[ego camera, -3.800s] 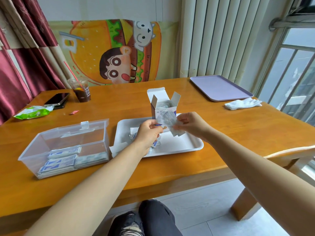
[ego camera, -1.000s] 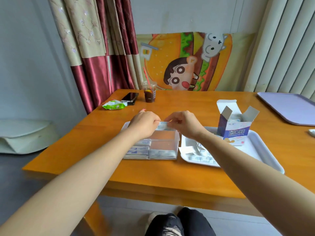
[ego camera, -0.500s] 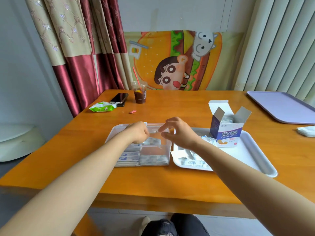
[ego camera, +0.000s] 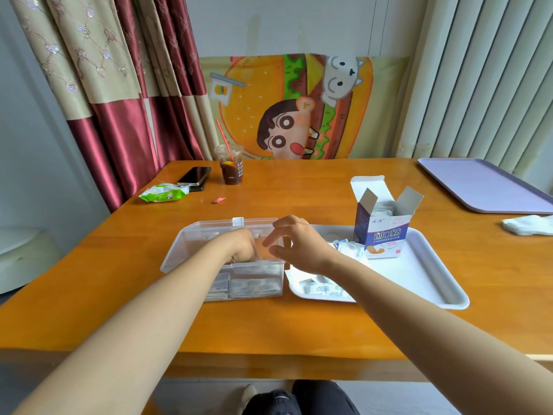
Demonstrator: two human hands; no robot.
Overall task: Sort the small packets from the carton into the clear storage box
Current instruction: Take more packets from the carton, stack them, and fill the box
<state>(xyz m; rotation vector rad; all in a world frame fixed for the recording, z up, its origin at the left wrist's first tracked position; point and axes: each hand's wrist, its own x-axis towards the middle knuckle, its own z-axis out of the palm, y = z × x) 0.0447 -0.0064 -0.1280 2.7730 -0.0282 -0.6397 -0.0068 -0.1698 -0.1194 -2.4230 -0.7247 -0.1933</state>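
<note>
Head view
Landmark: the clear storage box (ego camera: 191, 247) stands on the wooden table (ego camera: 269, 324), its top open.
Left hand: the left hand (ego camera: 241, 245) reaches down inside the box, back of the hand up. Its fingertips are hidden below the rim, so I cannot tell whether they pinch anything.
Right hand: the right hand (ego camera: 299, 247) hovers over the box's right-hand rim, fingers spread and loosely bent, holding nothing.
Sorted packets: small packets (ego camera: 251, 286) lie stacked flat in the box, against its near wall.
White tray: the white tray (ego camera: 425, 274) sits just right of the box, almost touching it.
Loose packets: loose packets (ego camera: 323, 290) lie on the tray's corner nearest the box; the right forearm crosses above them.
Carton: the carton (ego camera: 383, 235) stands upright on the tray, right of the box, flaps open, with more packets showing at its mouth.
Beyond the box: a phone (ego camera: 194, 175), an iced drink cup (ego camera: 231, 167), a green pouch (ego camera: 163, 194) and a small red wrapper (ego camera: 218, 200).
Far right of the box: a purple tray (ego camera: 484, 184) and a white cloth (ego camera: 529, 224).
</note>
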